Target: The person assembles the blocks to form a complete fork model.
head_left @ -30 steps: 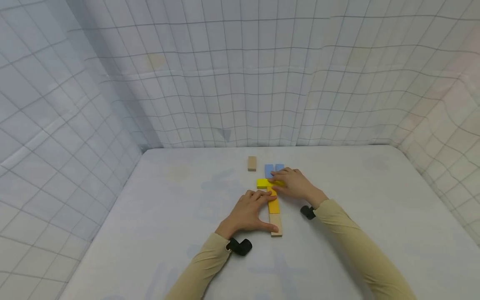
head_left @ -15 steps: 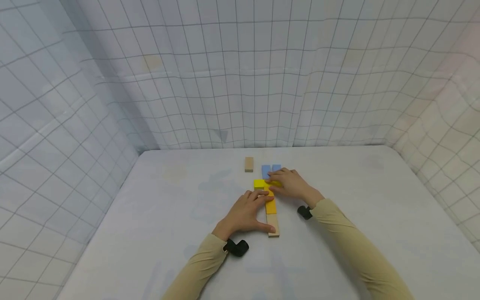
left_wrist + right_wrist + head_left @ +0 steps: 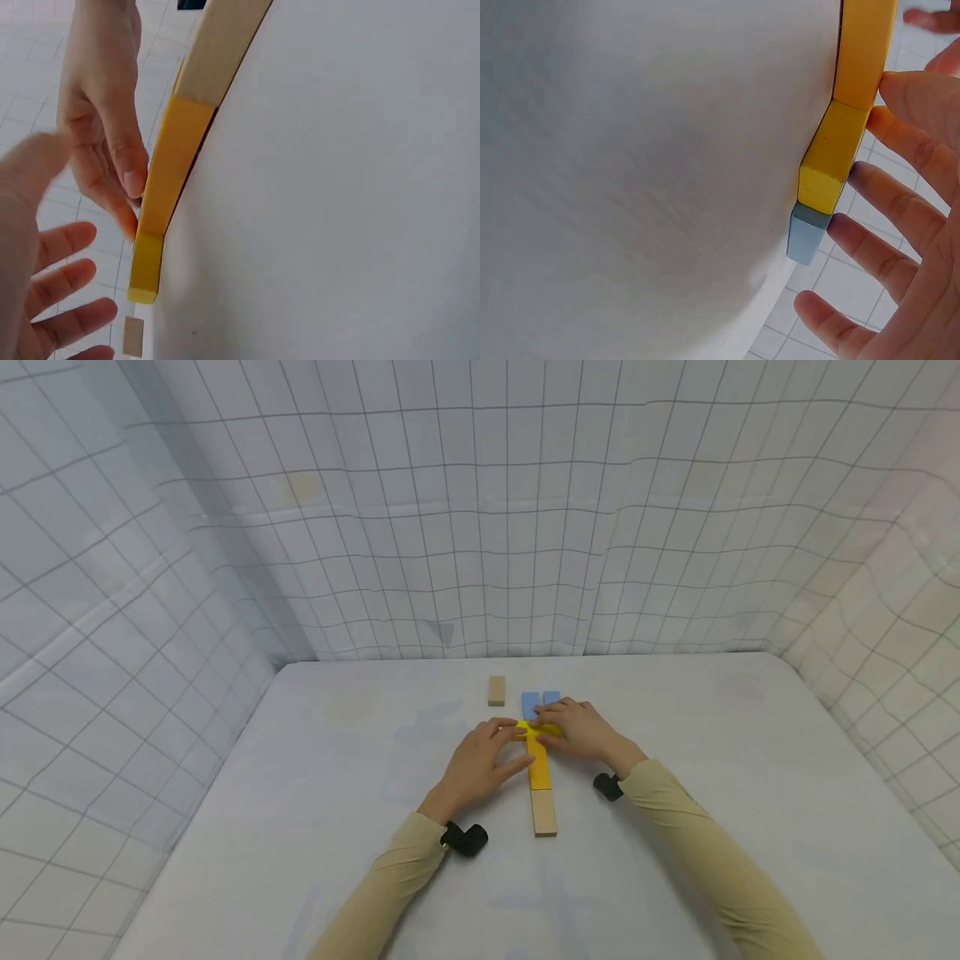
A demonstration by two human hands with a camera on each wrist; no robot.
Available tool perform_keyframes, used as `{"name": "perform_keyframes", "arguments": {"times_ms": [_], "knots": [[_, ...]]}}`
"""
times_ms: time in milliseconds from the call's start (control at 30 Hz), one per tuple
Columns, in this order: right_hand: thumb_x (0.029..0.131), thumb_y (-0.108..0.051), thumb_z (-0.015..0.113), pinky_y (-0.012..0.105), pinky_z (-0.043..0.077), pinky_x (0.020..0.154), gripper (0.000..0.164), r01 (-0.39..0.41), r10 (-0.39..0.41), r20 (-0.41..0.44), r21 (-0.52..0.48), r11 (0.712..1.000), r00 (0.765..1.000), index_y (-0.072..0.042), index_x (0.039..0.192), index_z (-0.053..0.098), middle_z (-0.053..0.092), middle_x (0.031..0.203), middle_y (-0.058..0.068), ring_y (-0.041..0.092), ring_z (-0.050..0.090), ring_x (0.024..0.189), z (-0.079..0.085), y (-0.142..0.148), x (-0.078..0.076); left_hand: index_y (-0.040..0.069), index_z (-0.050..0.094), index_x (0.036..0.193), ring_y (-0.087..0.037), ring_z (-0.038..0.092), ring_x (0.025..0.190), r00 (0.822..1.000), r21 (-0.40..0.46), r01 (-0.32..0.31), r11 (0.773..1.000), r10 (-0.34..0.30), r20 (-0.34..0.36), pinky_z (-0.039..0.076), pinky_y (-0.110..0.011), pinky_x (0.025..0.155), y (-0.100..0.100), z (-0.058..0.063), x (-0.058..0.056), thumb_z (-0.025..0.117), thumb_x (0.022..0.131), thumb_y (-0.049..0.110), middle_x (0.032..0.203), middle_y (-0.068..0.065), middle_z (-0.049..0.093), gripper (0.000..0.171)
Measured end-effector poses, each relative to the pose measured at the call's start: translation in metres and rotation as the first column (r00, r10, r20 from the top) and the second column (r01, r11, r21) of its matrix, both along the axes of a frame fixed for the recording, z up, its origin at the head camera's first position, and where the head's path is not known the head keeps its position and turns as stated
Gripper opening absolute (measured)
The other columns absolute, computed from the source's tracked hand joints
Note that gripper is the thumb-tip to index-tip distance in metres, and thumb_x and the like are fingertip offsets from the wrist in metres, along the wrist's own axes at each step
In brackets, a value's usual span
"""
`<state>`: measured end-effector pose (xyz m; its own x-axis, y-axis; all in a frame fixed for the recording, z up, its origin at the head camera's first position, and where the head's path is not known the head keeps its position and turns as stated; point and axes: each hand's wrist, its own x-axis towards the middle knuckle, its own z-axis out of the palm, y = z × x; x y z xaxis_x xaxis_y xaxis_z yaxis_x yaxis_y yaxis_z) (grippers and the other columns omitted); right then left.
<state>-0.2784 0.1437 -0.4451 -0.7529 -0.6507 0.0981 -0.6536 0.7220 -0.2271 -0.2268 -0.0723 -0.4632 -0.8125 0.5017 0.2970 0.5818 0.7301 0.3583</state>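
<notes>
Rectangular blocks lie flat in a figure: a plain wood block nearest me, an orange block beyond it, yellow blocks crosswise, and two blue blocks at the far end. My left hand is just left of the figure, fingers spread toward the left yellow end; the left wrist view shows its thumb blurred. My right hand rests its spread fingertips along the orange, yellow and blue blocks. In the head view it covers parts of the right yellow end and right blue block.
Another plain wood block lies apart, behind and left of the figure. The blocks are on a white table, with grid-patterned curtains along its back and sides. Each wrist wears a black camera.
My left hand has lifted its thumb from the near wood block and moved forward to the yellow crosspiece's left end. The right hand stays in place over the blocks.
</notes>
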Motion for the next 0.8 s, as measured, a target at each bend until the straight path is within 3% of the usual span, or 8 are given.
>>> {"name": "perform_keyframes", "arguments": {"times_ms": [133,267,500,800], "knots": [[0.094,-0.032,0.06,0.056,0.036,0.093,0.033,0.009,-0.009,0.008,0.0,1.0,1.0,-0.015,0.122,0.066,0.052,0.136,0.005,0.03,0.044,0.122,0.0,0.0,0.0,0.006,0.053,0.133,-0.03,0.045,0.12,0.99,-0.044,-0.142,0.989,0.143,0.013,0.038,-0.045,0.095,-0.002,0.005,-0.017,0.058,0.094,0.039,0.139,-0.01,0.045,0.051],[0.094,-0.032,0.06,0.056,0.035,0.093,0.033,0.015,-0.015,0.011,0.003,1.0,1.0,-0.016,0.123,0.065,0.051,0.137,0.005,0.03,0.044,0.123,-0.001,-0.001,0.0,0.005,0.046,0.138,-0.033,0.039,0.127,0.973,-0.111,-0.213,0.971,0.22,0.062,0.035,-0.048,0.098,-0.002,0.007,-0.03,0.056,0.094,0.043,0.145,-0.013,0.039,0.059],[0.094,-0.032,0.06,0.056,0.037,0.092,0.034,0.01,-0.01,0.007,-0.001,1.0,1.0,-0.015,0.123,0.065,0.052,0.136,0.006,0.031,0.044,0.122,-0.002,-0.001,0.001,0.008,0.043,0.14,-0.033,0.032,0.133,0.951,-0.163,-0.248,0.955,0.272,0.147,0.03,-0.05,0.102,0.0,0.004,-0.041,0.056,0.09,0.053,0.151,-0.011,0.03,0.069],[0.095,-0.031,0.059,0.055,0.037,0.092,0.033,0.005,-0.005,-0.001,-0.01,1.0,1.0,-0.015,0.123,0.065,0.052,0.136,0.006,0.03,0.044,0.123,-0.001,0.0,0.001,0.011,0.044,0.141,-0.032,0.038,0.128,0.951,-0.212,-0.247,0.946,0.279,0.136,0.032,-0.048,0.1,0.001,0.003,-0.043,0.06,0.083,0.058,0.148,-0.007,0.037,0.077]]}}
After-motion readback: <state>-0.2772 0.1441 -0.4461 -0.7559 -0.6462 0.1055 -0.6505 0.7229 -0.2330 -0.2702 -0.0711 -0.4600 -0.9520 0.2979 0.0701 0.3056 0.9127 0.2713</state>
